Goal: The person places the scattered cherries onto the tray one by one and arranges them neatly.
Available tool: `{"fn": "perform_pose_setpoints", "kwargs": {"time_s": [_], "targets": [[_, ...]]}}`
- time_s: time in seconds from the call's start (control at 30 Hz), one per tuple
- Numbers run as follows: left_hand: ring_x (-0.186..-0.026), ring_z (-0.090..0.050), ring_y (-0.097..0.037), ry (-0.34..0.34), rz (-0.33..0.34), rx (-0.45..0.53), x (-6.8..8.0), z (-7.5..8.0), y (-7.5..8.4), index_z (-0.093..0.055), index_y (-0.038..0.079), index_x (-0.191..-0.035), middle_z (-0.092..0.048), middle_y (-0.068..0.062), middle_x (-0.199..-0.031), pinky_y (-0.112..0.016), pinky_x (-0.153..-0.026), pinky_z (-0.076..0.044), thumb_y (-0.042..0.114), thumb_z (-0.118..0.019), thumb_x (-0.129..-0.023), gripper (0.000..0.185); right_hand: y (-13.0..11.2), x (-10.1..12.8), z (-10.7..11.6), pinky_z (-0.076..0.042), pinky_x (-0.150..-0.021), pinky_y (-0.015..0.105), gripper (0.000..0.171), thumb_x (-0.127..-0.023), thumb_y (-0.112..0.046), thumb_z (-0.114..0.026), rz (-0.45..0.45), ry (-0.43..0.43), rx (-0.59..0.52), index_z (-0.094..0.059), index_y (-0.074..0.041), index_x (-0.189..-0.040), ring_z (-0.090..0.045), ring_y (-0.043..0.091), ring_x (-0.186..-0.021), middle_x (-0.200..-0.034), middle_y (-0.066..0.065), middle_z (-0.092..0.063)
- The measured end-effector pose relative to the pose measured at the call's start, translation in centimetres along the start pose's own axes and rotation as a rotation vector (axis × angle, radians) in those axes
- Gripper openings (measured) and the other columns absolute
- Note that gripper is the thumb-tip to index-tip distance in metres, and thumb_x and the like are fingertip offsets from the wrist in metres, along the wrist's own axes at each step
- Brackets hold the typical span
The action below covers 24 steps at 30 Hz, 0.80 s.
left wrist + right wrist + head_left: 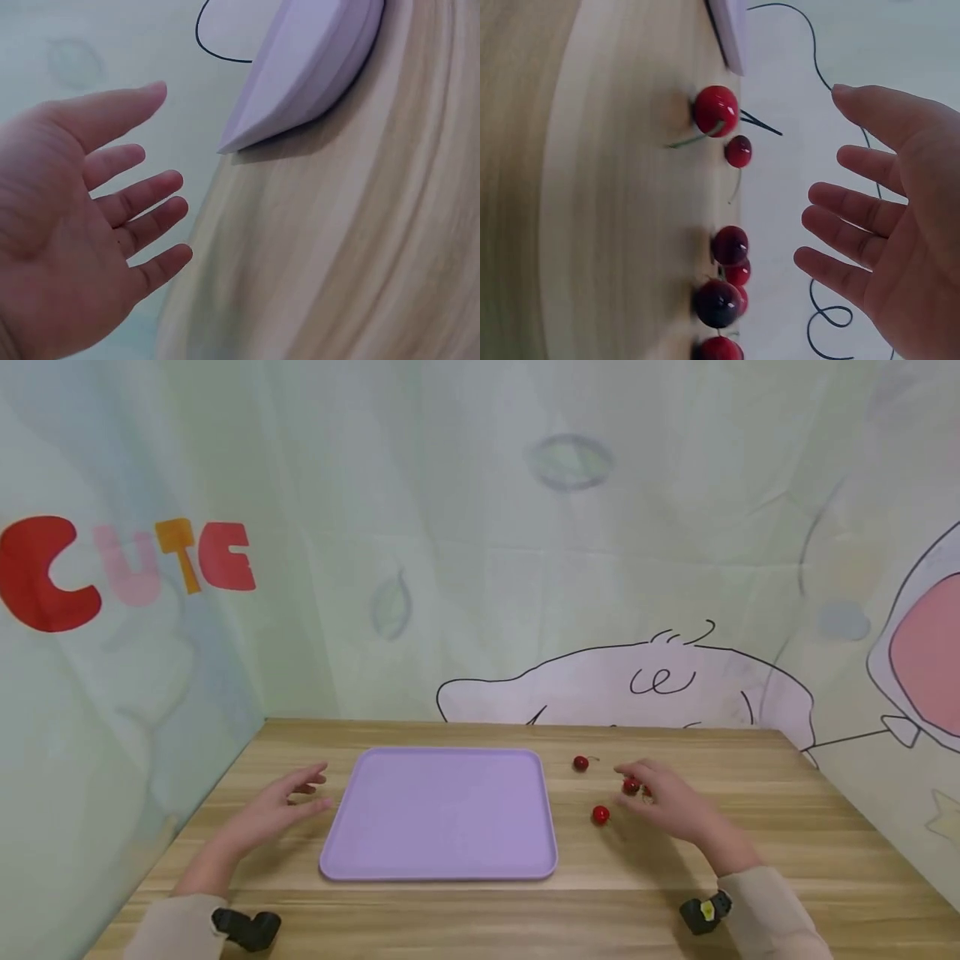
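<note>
Head view: purple tray (441,814) between cherries (601,814), left hand (279,806).

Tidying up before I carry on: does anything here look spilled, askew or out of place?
Only mildly: the cherries lie loose on the wooden table, scattered right of the purple tray, which holds nothing. The tray sits square and flat. Both hands, left and right, hover open. Nothing looks damaged.

Tray (442,818) mid-table (810,843), left hand (273,810) at its left; cherries (601,814) right (under right hand (671,806))
</note>
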<state>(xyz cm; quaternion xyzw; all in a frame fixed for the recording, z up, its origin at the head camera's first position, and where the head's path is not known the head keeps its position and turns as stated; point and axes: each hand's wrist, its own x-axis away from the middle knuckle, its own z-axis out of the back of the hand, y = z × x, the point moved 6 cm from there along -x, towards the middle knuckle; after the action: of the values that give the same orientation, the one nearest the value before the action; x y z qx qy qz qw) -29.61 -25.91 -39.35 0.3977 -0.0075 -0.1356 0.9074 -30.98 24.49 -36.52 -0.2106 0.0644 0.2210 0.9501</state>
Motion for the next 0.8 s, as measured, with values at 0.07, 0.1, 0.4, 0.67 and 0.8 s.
{"fn": "perform_pose_setpoints", "kwargs": {"time_s": [0.07,0.1,0.4,0.67,0.8], "targets": [[-0.118,-0.048,-0.044,-0.013,0.018,0.010,-0.1,-0.3,-0.5,-0.032,-0.009,-0.144,-0.050,-0.030,-0.131,-0.057,-0.093,-0.043,0.025,-0.063,-0.093,0.069,-0.1,-0.3,-0.7,-0.050,-0.081,0.044,0.043,-0.091,-0.024,-0.067,0.010,-0.023,-0.018,-0.060,0.002,-0.124,-0.058,0.028,-0.097,-0.108,0.014,-0.062],[-0.117,-0.049,-0.043,-0.019,0.025,0.011,-0.2,-0.5,-0.7,-0.032,-0.010,-0.143,-0.050,-0.029,-0.130,-0.056,-0.093,-0.044,0.025,-0.063,-0.093,0.069,-0.2,-0.5,-1.0,-0.050,-0.081,0.044,0.041,-0.090,-0.023,-0.067,0.012,-0.033,-0.029,-0.060,0.002,-0.122,-0.058,0.028,-0.096,-0.107,0.014,-0.063],[-0.109,-0.053,-0.035,-0.001,0.072,0.037,-0.9,-1.1,-1.7,-0.037,-0.013,-0.140,-0.056,-0.024,-0.120,-0.046,-0.092,-0.044,0.022,-0.066,-0.091,0.067,0.1,-0.8,-3.2,-0.052,-0.080,0.040,0.038,-0.088,-0.025,-0.071,-0.090,-0.119,-0.085,-0.064,-0.004,-0.119,-0.057,0.022,-0.095,-0.106,0.008,-0.063],[-0.104,-0.054,-0.028,-0.019,0.088,0.030,-1.2,-1.8,-1.9,-0.047,-0.011,-0.133,-0.059,-0.021,-0.117,-0.040,-0.087,-0.046,0.022,-0.067,-0.090,0.058,0.0,-0.7,-3.7,-0.049,-0.083,0.043,0.036,-0.087,-0.026,-0.071,-0.075,-0.153,-0.068,-0.066,-0.005,-0.115,-0.056,0.018,-0.091,-0.096,0.001,-0.061],[-0.105,-0.054,-0.029,-0.018,0.111,0.025,-1.0,-2.0,-2.1,-0.049,-0.010,-0.132,-0.060,-0.022,-0.119,-0.042,-0.089,-0.045,0.024,-0.066,-0.091,0.056,-0.1,-0.9,-4.0,-0.048,-0.074,0.034,0.034,-0.088,-0.023,-0.070,-0.052,-0.169,-0.087,-0.066,-0.003,-0.114,-0.052,0.014,-0.084,-0.092,-0.001,-0.060]]}}
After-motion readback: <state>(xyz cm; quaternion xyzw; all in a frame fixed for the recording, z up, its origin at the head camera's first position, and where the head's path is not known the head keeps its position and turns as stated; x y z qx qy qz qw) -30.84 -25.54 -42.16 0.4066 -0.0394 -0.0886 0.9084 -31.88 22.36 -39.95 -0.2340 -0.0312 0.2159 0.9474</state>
